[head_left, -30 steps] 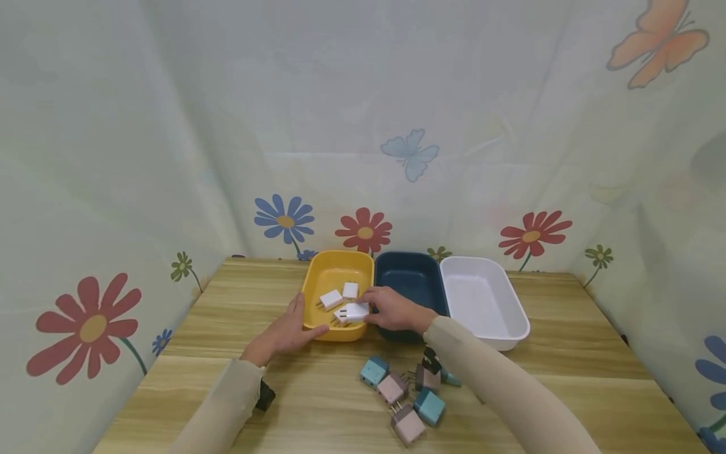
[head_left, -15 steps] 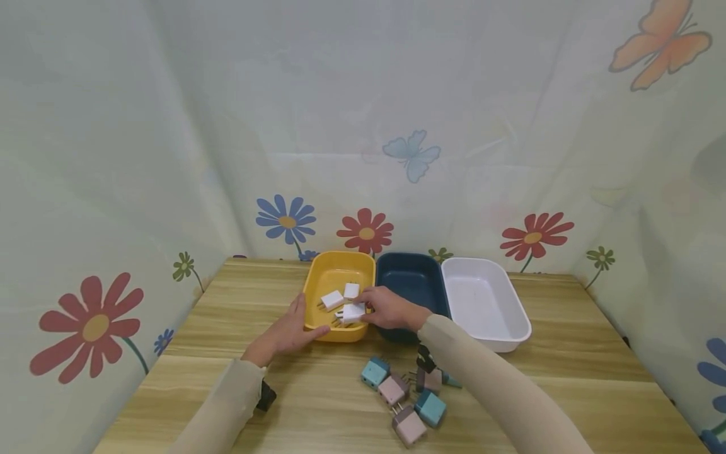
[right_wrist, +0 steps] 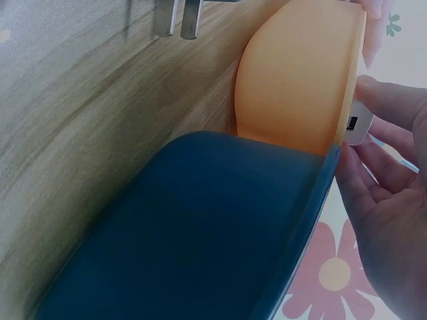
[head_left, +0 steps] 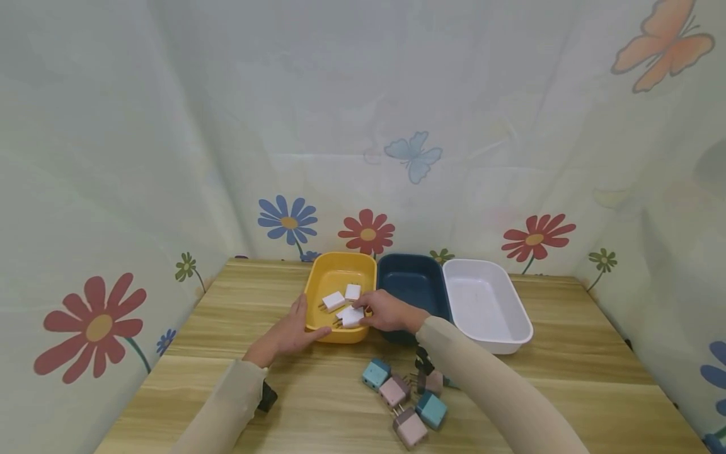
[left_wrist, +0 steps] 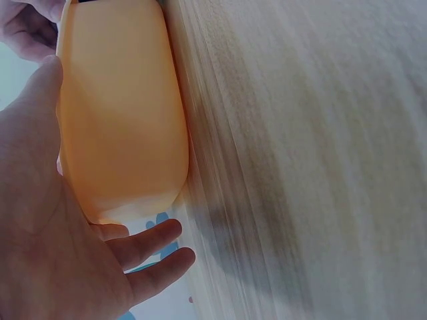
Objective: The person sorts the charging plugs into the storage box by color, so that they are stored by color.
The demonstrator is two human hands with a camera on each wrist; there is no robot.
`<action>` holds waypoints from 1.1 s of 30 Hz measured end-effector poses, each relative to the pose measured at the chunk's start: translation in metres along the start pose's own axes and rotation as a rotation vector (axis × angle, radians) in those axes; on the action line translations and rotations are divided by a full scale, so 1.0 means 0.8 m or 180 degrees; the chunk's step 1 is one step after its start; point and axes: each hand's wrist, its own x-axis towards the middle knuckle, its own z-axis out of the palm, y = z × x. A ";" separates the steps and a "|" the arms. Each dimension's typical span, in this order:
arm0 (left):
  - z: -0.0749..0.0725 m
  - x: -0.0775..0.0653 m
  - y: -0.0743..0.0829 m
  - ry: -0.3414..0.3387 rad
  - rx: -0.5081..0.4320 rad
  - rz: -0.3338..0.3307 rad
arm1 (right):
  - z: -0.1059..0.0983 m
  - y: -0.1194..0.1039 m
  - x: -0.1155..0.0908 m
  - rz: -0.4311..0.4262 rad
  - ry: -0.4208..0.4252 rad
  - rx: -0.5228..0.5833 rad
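My right hand [head_left: 388, 310] reaches over the front right of the yellow tray [head_left: 340, 260], its thumb and fingers pinching a white USB wall charger [head_left: 353, 318]. In the right wrist view the charger's dark USB port [right_wrist: 351, 123] shows just past the tray rim. Other white chargers [head_left: 333, 301] lie in the same tray, prongs showing. My left hand [head_left: 290, 329] rests against the tray's front left corner. Seen from the left wrist, its thumb [left_wrist: 47, 77] lies along the rim and the other fingers [left_wrist: 153, 243] extend loosely past the corner.
A dark blue tray [head_left: 412, 258] stands right of the yellow one, with a white tray [head_left: 488, 306] beyond it. On the wooden table [head_left: 317, 403] in front lie several chargers, some teal [head_left: 432, 411], some pink [head_left: 409, 429]. A flowered cloth [head_left: 317, 94] hangs behind.
My right hand has lowered the white charger slightly down and left among the others in the yellow tray. The left hand keeps its place at the tray corner.
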 end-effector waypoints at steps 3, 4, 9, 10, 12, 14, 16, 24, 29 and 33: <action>0.000 0.000 0.001 0.0008 0.0017 0.0016 | -0.001 -0.001 -0.002 0.0014 -0.0006 0.0019; 0.001 0.000 0.000 0.0007 0.0017 0.0014 | -0.001 -0.001 -0.003 0.0020 -0.0007 0.0036; 0.001 0.000 0.001 -0.0007 0.0000 0.0007 | -0.002 0.002 -0.007 -0.0042 0.0050 0.0115; 0.001 0.000 0.001 -0.0008 -0.0003 0.0010 | -0.003 0.003 -0.008 -0.0056 0.0084 0.0131; 0.000 0.000 0.001 -0.0007 -0.0003 0.0008 | -0.005 0.004 -0.011 -0.0069 0.0145 0.0158; 0.000 0.000 0.001 -0.0005 0.0002 0.0008 | -0.007 0.005 -0.014 -0.0072 0.0200 0.0175; 0.000 -0.001 0.001 0.0004 0.0000 0.0014 | -0.008 0.007 -0.016 -0.0076 0.0230 0.0208; 0.002 -0.001 0.001 0.0021 0.0012 0.0025 | -0.011 0.012 -0.025 -0.0163 0.0266 0.0195; 0.002 -0.001 0.000 0.0046 0.0002 0.0045 | -0.013 0.015 -0.030 -0.0137 0.0332 0.0135; 0.000 -0.002 0.000 0.0040 -0.0039 0.0024 | -0.016 0.017 -0.038 -0.0087 0.0392 0.0190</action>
